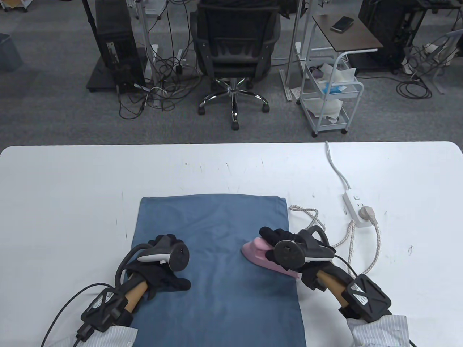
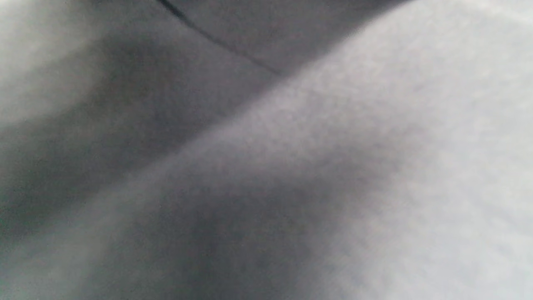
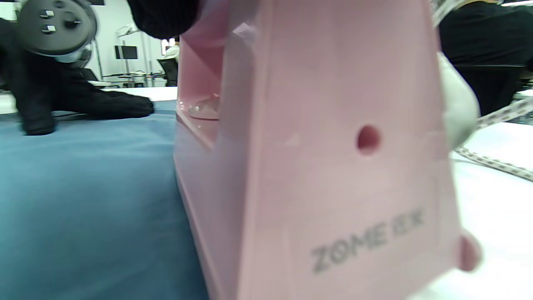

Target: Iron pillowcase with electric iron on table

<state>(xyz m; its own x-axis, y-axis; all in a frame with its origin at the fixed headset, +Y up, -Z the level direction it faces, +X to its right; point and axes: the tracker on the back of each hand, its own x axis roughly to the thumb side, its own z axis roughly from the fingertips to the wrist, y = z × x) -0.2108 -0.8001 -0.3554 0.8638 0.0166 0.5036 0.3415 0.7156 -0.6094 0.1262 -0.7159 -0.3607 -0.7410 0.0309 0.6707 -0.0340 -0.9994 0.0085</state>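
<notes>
A blue pillowcase (image 1: pixel 217 267) lies flat on the white counter (image 1: pixel 72 188), its near end running off the bottom of the table view. On its right half sits a pink iron (image 1: pixel 261 255), nose pointing toward the middle of the cloth, with the right hand (image 1: pixel 285 245) curled round its handle. The left hand (image 1: pixel 162 267) rests on the cloth's left side, fingers spread and flat, holding nothing. The iron's braided cord (image 1: pixel 365 249) loops off to a white power strip (image 1: pixel 356 209) on the counter to the right. Doing this pass well likely means gliding steadily toward the unpressed middle, pinning the cloth taut, and keeping the cord off the fabric.
</notes>
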